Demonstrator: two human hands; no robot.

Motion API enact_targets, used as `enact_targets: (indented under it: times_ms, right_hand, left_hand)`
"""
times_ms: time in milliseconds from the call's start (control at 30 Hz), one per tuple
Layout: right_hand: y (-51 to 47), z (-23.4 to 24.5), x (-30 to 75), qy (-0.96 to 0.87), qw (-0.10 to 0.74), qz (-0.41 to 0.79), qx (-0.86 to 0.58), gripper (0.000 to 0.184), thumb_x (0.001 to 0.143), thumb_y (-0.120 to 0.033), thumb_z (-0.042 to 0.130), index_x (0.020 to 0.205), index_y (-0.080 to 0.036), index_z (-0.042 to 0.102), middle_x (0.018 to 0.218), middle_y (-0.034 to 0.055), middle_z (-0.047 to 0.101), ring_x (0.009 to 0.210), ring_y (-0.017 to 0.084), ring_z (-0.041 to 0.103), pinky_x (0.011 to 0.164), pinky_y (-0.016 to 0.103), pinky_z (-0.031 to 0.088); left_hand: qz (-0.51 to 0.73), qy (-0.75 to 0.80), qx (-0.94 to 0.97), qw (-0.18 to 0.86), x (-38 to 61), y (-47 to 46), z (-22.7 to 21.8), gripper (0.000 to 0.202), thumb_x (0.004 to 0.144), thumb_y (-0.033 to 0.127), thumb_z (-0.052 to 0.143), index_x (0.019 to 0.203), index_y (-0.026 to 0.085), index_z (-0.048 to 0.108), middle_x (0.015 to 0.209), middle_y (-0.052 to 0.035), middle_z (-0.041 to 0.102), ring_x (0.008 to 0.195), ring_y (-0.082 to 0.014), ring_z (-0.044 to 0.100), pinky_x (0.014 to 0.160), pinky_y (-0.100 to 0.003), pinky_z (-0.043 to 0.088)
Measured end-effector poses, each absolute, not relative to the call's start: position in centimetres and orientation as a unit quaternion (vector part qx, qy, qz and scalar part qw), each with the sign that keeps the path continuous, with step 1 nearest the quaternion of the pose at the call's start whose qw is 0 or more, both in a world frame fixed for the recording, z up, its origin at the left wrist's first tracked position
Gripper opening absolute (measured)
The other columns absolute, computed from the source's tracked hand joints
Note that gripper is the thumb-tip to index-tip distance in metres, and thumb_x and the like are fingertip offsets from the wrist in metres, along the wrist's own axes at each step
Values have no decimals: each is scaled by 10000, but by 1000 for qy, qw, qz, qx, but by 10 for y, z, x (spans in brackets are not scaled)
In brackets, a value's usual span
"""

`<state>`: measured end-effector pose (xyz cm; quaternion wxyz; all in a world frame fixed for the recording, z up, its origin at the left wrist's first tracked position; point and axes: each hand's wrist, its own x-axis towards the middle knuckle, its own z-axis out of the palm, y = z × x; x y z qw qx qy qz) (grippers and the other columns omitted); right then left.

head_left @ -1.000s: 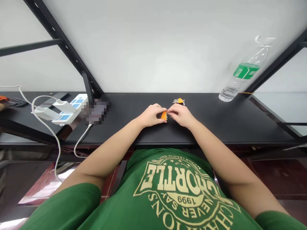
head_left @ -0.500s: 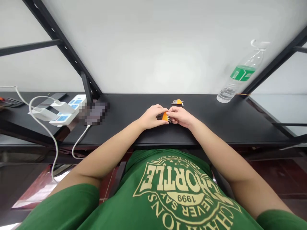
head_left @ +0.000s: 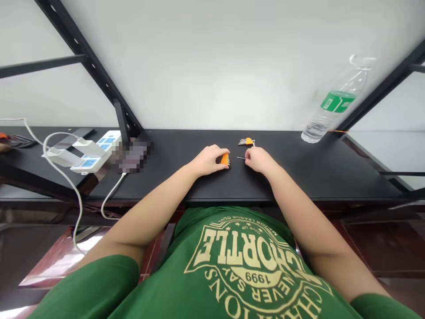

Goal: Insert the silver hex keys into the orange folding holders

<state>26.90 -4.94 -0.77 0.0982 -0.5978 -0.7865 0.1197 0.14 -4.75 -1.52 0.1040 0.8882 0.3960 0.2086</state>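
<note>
My left hand (head_left: 208, 160) is closed around an orange holder of hex keys (head_left: 225, 159) resting on the black table (head_left: 299, 173). My right hand (head_left: 259, 158) sits a little to the right of it and pinches one thin hex key (head_left: 241, 157), whose free end points left toward the holder. A second orange hex key set (head_left: 246, 141) lies on the table just beyond my right hand.
A clear water bottle (head_left: 334, 105) with a green label stands at the back right. A white power strip (head_left: 91, 156) with plugs and cables lies at the left, next to a blurred dark object (head_left: 131, 156). Black frame posts rise on both sides.
My right hand has pulled away to the right from the orange holder, drawing one thin hex key out with it. My left hand stays on the holder.
</note>
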Motion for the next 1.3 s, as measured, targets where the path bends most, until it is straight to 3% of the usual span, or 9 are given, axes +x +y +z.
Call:
enact_targets:
  times_ms: [200,400,533,1000,1300]
  right_hand:
    - [-58,1,264,-751,85,204,-622,101,737,-191,757,798,-222,682,857,56,749,749,218,646,633,320,421]
    - [-64,-5,264,-814,247,226,-474,103,795,-126,639,817,-223,610,770,-2,692,694,166,593,694,295,432]
    - [-63,-9,261,-845,287,177,-416,120,814,-102,593,807,-222,590,766,5,661,704,176,569,711,303,418]
    - [-66,-10,259,-878,284,63,-379,153,890,-82,563,832,-210,624,851,50,637,759,197,545,720,312,405]
    - [-64,-12,263,-875,287,63,-384,149,909,-98,567,865,-205,660,877,59,643,774,203,563,734,317,422]
  left_hand:
    - [233,400,873,157,4,-51,-14,650,803,447,879,1385,251,666,1304,-76,745,1198,-272,710,1080,-412,551]
    - [231,406,873,139,6,-53,-10,553,789,438,887,1266,231,700,1244,-72,766,1159,-277,717,1070,-416,548]
    - [229,406,875,132,7,-54,-7,536,792,435,881,1254,226,706,1225,-74,769,1134,-275,713,1046,-412,549]
    - [231,398,879,126,7,-54,-9,532,783,425,902,1238,221,718,1189,-76,766,1110,-265,703,1019,-402,552]
    - [242,392,879,124,7,-54,-10,534,775,421,909,1232,220,722,1172,-76,764,1094,-258,707,1003,-392,562]
